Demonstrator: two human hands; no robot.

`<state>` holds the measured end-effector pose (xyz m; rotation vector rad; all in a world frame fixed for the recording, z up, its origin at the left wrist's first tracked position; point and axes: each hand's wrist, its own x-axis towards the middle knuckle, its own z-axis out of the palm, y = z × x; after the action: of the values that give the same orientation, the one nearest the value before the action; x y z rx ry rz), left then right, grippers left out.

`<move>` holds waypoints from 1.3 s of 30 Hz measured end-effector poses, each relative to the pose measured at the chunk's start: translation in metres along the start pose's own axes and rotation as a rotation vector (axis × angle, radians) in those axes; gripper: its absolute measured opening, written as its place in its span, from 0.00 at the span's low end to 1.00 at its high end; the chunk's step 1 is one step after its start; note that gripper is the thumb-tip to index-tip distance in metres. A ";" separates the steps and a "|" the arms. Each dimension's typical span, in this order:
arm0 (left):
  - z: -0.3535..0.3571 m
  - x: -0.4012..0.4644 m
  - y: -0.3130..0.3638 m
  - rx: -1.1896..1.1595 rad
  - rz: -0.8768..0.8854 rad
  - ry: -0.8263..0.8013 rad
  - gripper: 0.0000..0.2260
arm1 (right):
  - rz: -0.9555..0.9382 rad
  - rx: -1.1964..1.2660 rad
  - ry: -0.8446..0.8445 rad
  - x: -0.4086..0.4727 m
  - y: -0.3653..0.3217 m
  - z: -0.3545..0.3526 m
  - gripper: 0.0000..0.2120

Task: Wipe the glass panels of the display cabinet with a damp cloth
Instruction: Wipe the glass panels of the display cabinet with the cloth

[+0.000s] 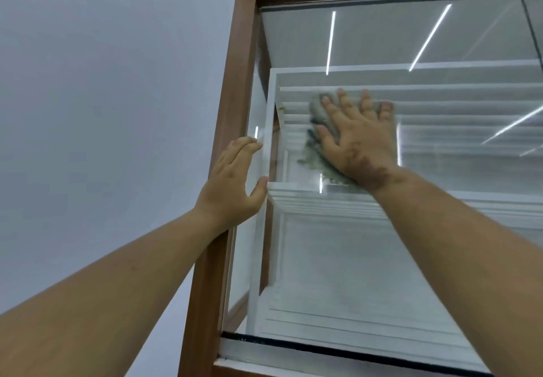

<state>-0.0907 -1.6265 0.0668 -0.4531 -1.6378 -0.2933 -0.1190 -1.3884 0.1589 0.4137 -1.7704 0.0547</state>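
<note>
Right hand (357, 138) flat, fingers spread, pressing grey cloth (318, 130) against upper glass panel (352, 259). Left hand (232, 183) open, bracing wooden frame (232, 97). Best wiped in overlapping strokes, with even pressure, into corners.

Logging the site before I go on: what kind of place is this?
Probably a shop or showroom: a wood-framed display cabinet with a glass panel, strip ceiling lights reflected in it, and a plain white partition beside it.
</note>
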 end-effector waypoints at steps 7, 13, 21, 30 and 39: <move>-0.004 -0.005 -0.005 -0.003 -0.054 0.089 0.28 | -0.351 -0.020 -0.099 -0.080 -0.041 0.032 0.32; -0.014 -0.026 -0.031 0.099 0.031 -0.037 0.34 | -0.098 -0.008 -0.019 -0.028 0.015 0.008 0.35; -0.012 -0.039 -0.037 0.089 0.012 -0.014 0.36 | -0.095 -0.068 0.029 0.048 -0.071 0.015 0.33; -0.014 -0.046 -0.035 0.087 -0.018 -0.031 0.36 | -0.211 -0.088 -0.005 0.009 -0.096 0.033 0.34; -0.014 -0.061 -0.010 0.083 -0.058 0.090 0.27 | -0.363 -0.013 -0.068 -0.094 -0.094 0.049 0.33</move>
<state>-0.0783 -1.6493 0.0085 -0.3258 -1.5712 -0.2839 -0.1188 -1.4655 0.0406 0.7278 -1.7362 -0.2300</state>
